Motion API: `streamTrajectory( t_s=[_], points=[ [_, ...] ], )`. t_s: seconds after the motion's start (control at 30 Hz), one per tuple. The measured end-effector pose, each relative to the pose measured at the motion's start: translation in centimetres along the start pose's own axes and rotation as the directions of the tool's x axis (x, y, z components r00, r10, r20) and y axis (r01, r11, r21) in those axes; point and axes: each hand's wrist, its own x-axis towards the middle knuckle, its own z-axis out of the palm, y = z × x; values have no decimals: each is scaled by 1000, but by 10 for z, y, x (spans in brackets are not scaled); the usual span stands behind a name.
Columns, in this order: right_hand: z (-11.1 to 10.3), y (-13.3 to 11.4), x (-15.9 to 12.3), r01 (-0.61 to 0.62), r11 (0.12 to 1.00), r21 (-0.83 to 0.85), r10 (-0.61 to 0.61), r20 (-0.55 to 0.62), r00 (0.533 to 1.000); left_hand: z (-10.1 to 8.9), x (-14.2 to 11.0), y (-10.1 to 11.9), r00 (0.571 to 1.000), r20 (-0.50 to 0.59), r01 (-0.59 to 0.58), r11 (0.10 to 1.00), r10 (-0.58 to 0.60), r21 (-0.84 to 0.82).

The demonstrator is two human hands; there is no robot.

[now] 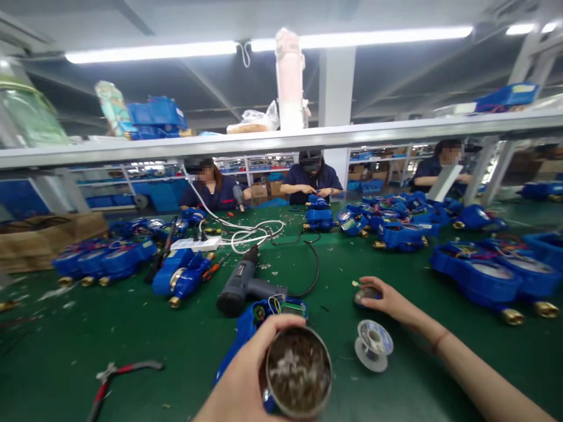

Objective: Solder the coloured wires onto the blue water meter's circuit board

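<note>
Holding a tin of scraps over a green workbench

Gripping a round metal tin [299,370], the left hand [246,381] sits at the bottom centre of the view, its thumb curled over the near rim and the fingers wrapped around the side. The tin's open mouth faces the camera and shows pale shreds and bits inside. Just behind the tin, partly hidden by it, lies a blue meter housing [250,322] with coloured wires at its top.

The right hand [387,299] reaches out across the green mat [132,328], fingers cupped down over a small round object [365,295] that it touches; what the object is cannot be told. Near that forearm, between the two hands, a spool of wire [373,344] lies flat on the mat.

Beyond the tin a grey power drill [244,284] rests on its side, its black cord looping away. To the left, red-handled pliers [116,378] lie near the table edge. A white power strip [196,243] with coiled white cable sits further back. Many more blue meters [479,275] are crowded along both sides of the table.

Across the bench, under a long shelf [281,140], three people in dark blue work clothes sit facing this way, their hands busy with meters.
</note>
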Motion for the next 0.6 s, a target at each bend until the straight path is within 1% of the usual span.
streamTrajectory(
  t_s=[0.07, 0.1, 0.13, 0.17, 0.2, 0.27, 0.33, 0.4, 0.47, 0.53, 0.6],
  points=[
    [3, 8, 10, 41, 999, -11, -41, -12, 999, -3, 38, 25, 999, 23, -34, 980, 30, 194],
    [5, 12, 13, 57, 998, -20, -57, -16, 998, -4, 60, 34, 998, 43, -57, 946, 46, 319],
    [6, 16, 14, 70, 997, -28, -70, -18, 997, -3, 83, 38, 997, 39, -76, 878, 65, 472],
    [7, 19, 14, 80, 996, -39, -81, -20, 997, -2, 106, 40, 997, 34, -76, 782, 70, 618],
    [8, 22, 13, 87, 995, -54, -89, -25, 996, 0, 128, 38, 997, 37, -71, 716, 63, 695],
    [10, 27, 10, 94, 991, -96, -99, -50, 994, 6, 168, 28, 998, 56, -58, 612, 23, 789],
    [11, 29, 6, 88, 986, -144, -101, -82, 992, 12, 200, 15, 995, 85, -46, 522, -51, 852],
    [12, 29, 3, 83, 980, -181, -102, -97, 990, 18, 223, 3, 983, 111, -39, 427, -144, 903],
    [14, 27, 1, 88, 974, -207, -110, -95, 989, 23, 238, -7, 963, 133, -47, 342, -234, 939],
    [15, 25, 1, 94, 969, -227, -117, -91, 989, 26, 245, -15, 940, 154, -66, 280, -305, 958],
    [15, 23, 1, 92, 966, -242, -116, -90, 989, 28, 250, -21, 920, 169, -81, 249, -353, 965]
  ],
)
